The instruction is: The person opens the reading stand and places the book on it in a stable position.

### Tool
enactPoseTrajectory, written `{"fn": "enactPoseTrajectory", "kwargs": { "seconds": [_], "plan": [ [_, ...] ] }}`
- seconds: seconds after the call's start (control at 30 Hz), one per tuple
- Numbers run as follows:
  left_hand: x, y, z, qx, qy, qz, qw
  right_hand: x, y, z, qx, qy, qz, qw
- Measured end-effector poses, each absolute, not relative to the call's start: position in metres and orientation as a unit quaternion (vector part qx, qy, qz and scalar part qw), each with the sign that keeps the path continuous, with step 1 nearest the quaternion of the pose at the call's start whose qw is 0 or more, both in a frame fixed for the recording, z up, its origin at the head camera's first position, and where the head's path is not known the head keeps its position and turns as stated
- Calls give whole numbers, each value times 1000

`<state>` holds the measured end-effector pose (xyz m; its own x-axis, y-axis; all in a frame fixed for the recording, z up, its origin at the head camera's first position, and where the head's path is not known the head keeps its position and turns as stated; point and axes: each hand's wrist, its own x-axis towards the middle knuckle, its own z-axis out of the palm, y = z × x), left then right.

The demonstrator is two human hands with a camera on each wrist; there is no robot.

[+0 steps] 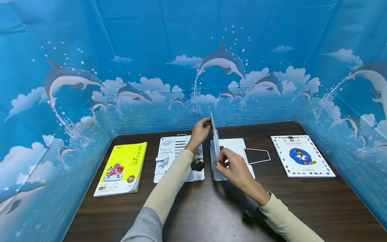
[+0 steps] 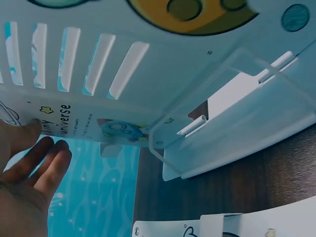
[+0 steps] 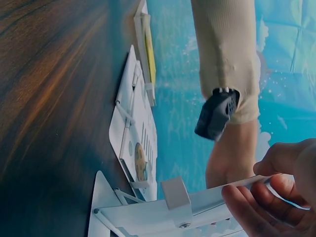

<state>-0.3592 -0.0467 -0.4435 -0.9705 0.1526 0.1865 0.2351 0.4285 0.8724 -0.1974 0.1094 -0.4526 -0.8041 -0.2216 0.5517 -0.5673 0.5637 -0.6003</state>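
Note:
My right hand (image 1: pixel 234 166) pinches the near edge of a white book stand's raised panel (image 1: pixel 215 134), thumb on one side and fingers on the other. The panel stands almost upright above its base (image 1: pixel 235 144). On its left, near the top, my left hand (image 1: pixel 199 133) touches it with loosely extended fingers. In the left wrist view, one digit of that hand meets the panel beside the printed words "Tiny universe"; the other fingers (image 2: pixel 52 173) lie off its edge. A second white book stand (image 1: pixel 169 151) lies flat to the left, partly behind my left arm.
A yellow book (image 1: pixel 124 168) lies at the left of the dark wooden table (image 1: pixel 193 208), and a white book (image 1: pixel 302 156) at the right. A wire support (image 1: pixel 260 162) sticks out from the base. Behind the table hangs a blue dolphin-patterned cloth (image 1: pixel 151 40).

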Motion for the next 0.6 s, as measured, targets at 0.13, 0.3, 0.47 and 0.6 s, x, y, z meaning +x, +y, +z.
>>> {"fn": "enactPoseTrajectory", "kwargs": {
  "seconds": [0.13, 0.3, 0.47, 0.6],
  "plan": [
    [-347, -53, -445, -129, -832, -538, 51, -197, 110, -453, 222, -857, 419, 204],
    [-320, -62, -449, -154, -826, -539, 64, -197, 113, -454, 216, -860, 422, 190],
    [-284, -70, -452, -186, -804, -560, 73, -197, 114, -453, 218, -857, 429, 186],
    [-251, -76, -451, -206, -779, -589, 54, -197, 116, -454, 217, -854, 437, 180]
  ]
}}
